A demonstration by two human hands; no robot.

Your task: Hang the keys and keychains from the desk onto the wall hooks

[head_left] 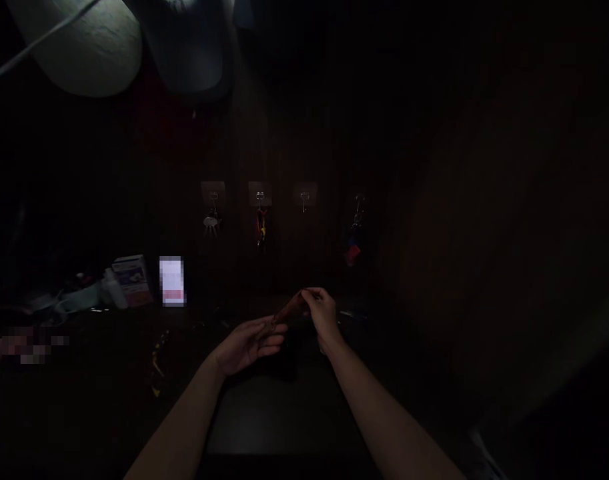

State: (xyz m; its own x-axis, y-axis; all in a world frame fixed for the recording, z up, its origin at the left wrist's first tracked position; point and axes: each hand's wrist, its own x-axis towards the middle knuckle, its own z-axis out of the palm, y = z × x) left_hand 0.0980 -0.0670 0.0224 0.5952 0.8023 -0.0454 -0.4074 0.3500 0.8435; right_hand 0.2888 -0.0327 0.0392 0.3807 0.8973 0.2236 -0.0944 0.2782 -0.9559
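Observation:
In the dim head view, a thin brownish strip (290, 308) stretches at a slant between my two hands; its exact kind is too dark to make out. One end lies across the fingers of my left hand (241, 348), palm turned up and thumb resting over it. Higher and to the right, my right hand (323, 316) pinches the other end between thumb and fingers. Both hands are above a dark surface (264, 427). A yellow-and-black patterned strap or cord (157, 357) lies left of my left hand.
Wall hooks hold a key bunch (211, 225), a red-and-yellow keyring (262, 229) and a red-and-blue tag (353, 253). A bare hook (305, 197) hangs among them. At left are a bright pixelated rectangle (172, 280), a box (133, 280) and a bottle (115, 290). Caps (97, 53) hang above.

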